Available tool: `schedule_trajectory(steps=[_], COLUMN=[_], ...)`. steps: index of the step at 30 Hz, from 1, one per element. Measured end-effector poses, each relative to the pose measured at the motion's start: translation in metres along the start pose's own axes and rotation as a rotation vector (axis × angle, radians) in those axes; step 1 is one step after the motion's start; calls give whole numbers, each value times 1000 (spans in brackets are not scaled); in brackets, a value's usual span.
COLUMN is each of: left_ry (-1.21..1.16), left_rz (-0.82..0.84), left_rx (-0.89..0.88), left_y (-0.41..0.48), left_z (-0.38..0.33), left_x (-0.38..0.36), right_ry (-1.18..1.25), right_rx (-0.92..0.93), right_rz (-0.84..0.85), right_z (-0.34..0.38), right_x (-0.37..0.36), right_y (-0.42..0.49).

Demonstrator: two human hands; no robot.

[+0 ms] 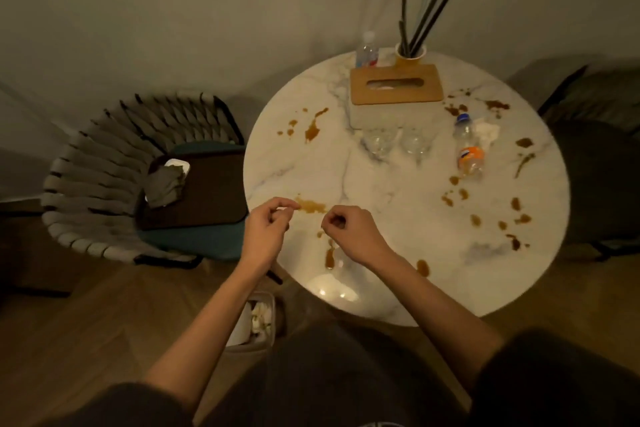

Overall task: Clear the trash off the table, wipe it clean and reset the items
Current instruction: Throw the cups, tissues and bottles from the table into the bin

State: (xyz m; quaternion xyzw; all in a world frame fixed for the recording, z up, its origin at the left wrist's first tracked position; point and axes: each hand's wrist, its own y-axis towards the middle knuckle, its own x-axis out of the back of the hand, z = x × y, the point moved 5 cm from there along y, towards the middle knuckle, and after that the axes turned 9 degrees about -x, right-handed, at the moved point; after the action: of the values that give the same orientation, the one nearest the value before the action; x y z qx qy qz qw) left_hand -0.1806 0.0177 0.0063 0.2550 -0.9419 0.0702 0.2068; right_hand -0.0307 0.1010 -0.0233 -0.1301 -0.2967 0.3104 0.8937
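Both hands hover over the near-left edge of the round marble worktop. The left hand is clenched loosely with thumb and forefinger tips together, and the right hand is curled the same way; nothing can be seen in either. A brown spill lies on the stone between them and just beyond their fingertips, and more brown splashes dot the left, near and right parts of the top. The trash lies well apart from the hands, on the far right: a plastic bottle with an orange label, and a crumpled tissue just beside it. Two clear glasses stand near the middle, in front of a wood-lidded tissue box. Behind the box are a water bottle and a cup of black sticks. To the left, a woven chair carries a dark tray with a grey cloth on it. A small bin holding pale scraps stands on the wooden floor beneath the left arm.
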Motion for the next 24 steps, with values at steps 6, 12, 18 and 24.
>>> schedule_trajectory(steps=[6, 12, 18, 24], left_ry=[-16, 28, 12, 308], left_rz=[142, 386, 567, 722], left_rx=[-92, -153, -48, -152], left_y=[34, 72, 107, 132], left_z=[-60, -95, -100, -110], left_x=[-66, -152, -241, -327], right_ry=[-54, -84, -106, -124], right_rx=[-61, -211, -376, -385], right_rz=[-167, -269, -316, -312], right_z=[-32, -89, -141, -170], right_x=[128, 222, 285, 327], right_y=[13, 32, 26, 48])
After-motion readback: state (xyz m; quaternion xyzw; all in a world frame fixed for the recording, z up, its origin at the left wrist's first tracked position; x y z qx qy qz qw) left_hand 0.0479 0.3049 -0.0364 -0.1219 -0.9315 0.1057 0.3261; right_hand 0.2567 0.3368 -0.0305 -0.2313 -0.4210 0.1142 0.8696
